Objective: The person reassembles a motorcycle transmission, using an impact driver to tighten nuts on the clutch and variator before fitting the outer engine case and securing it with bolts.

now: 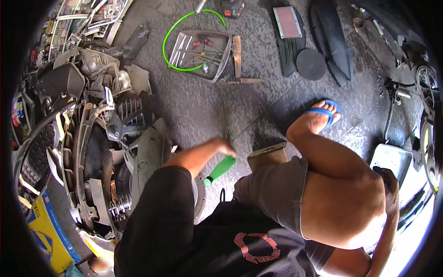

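Red-lettered black shirt (210, 237) on me; left hand (224, 146) at a green plastic bottle (220, 171), right hand (392, 184) by my bare knee (362, 191); I can't tell either grip.

we see dark lettering (36, 210) on a yellow box (41, 226), white print (59, 229) along its blue edge (64, 240), red lettering (272, 241) on a black shirt (214, 242)

black shirt (214, 244) with red print (271, 253), grey shorts (279, 189), blue flip-flop (319, 111)
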`<state>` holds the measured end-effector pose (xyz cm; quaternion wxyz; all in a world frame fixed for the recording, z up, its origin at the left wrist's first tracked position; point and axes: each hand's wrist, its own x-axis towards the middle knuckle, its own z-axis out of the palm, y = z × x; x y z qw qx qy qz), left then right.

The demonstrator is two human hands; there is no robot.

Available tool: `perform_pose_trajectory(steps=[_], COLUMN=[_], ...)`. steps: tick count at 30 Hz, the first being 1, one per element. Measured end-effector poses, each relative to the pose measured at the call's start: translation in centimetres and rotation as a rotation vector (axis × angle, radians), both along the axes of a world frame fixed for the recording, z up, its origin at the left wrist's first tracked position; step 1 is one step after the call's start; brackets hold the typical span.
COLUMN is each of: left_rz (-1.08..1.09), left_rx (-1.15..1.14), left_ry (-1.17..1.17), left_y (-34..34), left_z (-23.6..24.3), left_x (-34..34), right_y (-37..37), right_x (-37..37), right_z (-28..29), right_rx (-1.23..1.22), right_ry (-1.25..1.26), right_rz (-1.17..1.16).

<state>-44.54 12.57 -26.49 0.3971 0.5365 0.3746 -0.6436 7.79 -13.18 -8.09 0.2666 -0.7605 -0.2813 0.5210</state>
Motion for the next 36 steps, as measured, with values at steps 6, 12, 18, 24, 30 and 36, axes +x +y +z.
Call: perform_pose_trajectory(steps=[6, 12, 18, 24, 30, 36], left_rz=[-0.076, -0.301, -0.451, -0.514, -0.596, -0.072], left_rx=[0.146, 0.617, 0.877, 0.903, 1.018, 0.730], left_ry=[0.064, 0.259, 0.252, 0.263, 0.178, -0.513], left_y=[-5.1, 6.2, 16.8, 17.3, 16.5, 7.3], left_z=[-1.4, -0.5, -0.2, -1.7, -1.0, -0.4], left_x=[-3.0, -6.2, -7.5, -7.8, -5.5, 3.7], right_y=[-0.3, -0.8, -1.8, -1.8, -1.4, -0.9], right_x=[2.4, 3.0, 2.4, 1.6, 2.0, 2.5], right_z=[1.2, 0.3, -0.1, 0.6, 0.8, 1.2], right_rx=[0.043, 0.061, -0.010, -0.057, -0.058, -0.020], right_ry=[-0.130, -0.108, -0.103, -0.186, -0.196, -0.093], right_rz=[-0.045, -0.045, -0.052, -0.078, -0.064, -0.119])
